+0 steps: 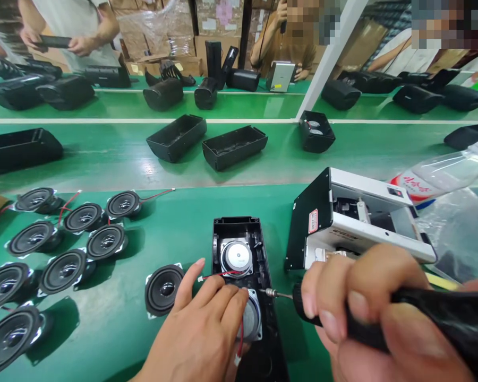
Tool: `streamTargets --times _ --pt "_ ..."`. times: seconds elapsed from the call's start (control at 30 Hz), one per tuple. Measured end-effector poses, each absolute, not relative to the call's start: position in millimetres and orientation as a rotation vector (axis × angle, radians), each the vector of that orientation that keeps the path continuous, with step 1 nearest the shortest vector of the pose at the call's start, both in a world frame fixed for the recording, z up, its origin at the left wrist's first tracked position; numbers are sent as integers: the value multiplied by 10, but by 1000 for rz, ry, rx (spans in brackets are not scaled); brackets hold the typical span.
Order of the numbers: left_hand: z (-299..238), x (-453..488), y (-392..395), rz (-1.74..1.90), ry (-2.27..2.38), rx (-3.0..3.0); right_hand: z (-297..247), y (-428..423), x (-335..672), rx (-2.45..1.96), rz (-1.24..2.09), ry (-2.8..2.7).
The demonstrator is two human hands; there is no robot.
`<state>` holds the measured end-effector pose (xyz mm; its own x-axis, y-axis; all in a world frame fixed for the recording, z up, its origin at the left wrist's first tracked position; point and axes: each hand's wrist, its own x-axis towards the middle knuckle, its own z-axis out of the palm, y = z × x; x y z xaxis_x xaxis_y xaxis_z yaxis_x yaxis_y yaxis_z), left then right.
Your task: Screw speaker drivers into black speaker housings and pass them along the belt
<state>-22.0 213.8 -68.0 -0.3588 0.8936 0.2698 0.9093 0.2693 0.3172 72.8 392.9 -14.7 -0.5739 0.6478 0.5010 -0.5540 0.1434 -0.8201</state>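
Observation:
A black speaker housing (pixel 258 323) lies open on the green table in front of me, with two round drivers seated inside it; the upper driver (pixel 236 257) shows its silver magnet. My left hand (pixel 201 331) rests with its fingers spread on the lower driver (pixel 254 318) and on its red wire. My right hand (pixel 366 313) is wrapped round a black electric screwdriver (pixel 434 318), whose bit (pixel 273 293) points left at the housing's right edge beside the lower driver. A loose black speaker (pixel 164 289) lies just left of my left hand.
Several loose speakers (pixel 66 241) with red leads lie at the left. A white and black machine (pixel 354 220) stands right of the housing, with a plastic bottle (pixel 442 178) behind it. Empty black housings (pixel 233 146) ride on the green belt. Other people work at the far side.

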Motion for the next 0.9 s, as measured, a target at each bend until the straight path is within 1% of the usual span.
streamTargets --times 0.13,0.27,0.43,0.6,0.9 --pt "-691 -202 2159 -654 -2558 -1761 -224 3832 591 -90 1627 -1365" --pt "-678 -176 2153 -615 -2602 -1740 -363 3837 567 -52 1644 -1495" --pt "-667 -164 2144 -599 -2664 -1746 -446 3864 575 -55 1660 -1513" --pt "-645 -168 2121 -513 -2669 -1801 -525 3861 546 -76 1644 -1521" --pt "-611 -145 2169 -529 -2616 -1783 -666 3919 569 -85 1618 -1663"
